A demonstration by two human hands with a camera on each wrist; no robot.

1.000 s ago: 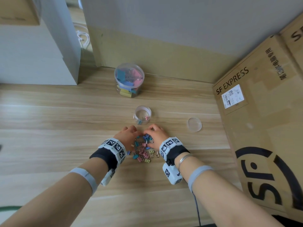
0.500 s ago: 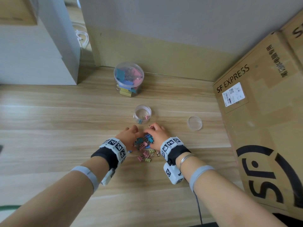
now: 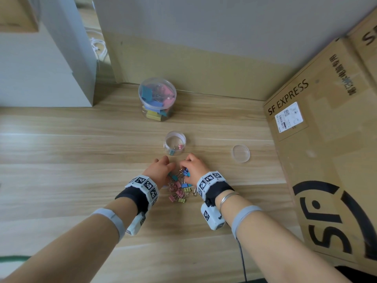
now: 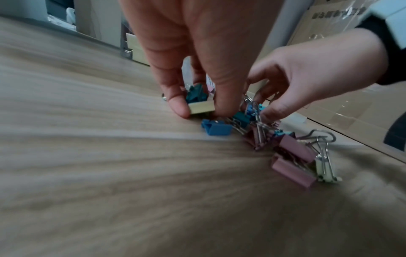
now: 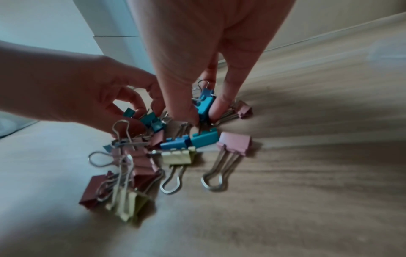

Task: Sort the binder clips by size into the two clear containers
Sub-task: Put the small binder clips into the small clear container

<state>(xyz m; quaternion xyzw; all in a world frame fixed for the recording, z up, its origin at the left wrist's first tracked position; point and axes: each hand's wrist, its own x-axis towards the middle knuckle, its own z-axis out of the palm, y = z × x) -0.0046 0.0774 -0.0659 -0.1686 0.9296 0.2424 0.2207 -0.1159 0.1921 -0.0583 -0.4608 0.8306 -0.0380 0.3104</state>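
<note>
A pile of small coloured binder clips (image 3: pixel 179 190) lies on the wooden table between my two hands. My left hand (image 3: pixel 161 170) pinches a yellow clip (image 4: pixel 201 107) between thumb and fingers, with a teal clip behind it. My right hand (image 3: pixel 193 167) pinches a blue clip (image 5: pixel 205 106) at the far side of the pile. Just beyond the hands stands the small clear container (image 3: pixel 175 142), open, with a few small clips inside. Farther back stands the large clear container (image 3: pixel 157 99), full of big clips.
A clear round lid (image 3: pixel 241 153) lies to the right of the small container. A big SF EXPRESS cardboard box (image 3: pixel 326 139) walls off the right side. A white cabinet (image 3: pixel 40 68) stands at the back left, and a wall runs along the back.
Both hands have stayed at the pile, their fingers working among the clips. The pile has shifted slightly, and the view has barely moved.
</note>
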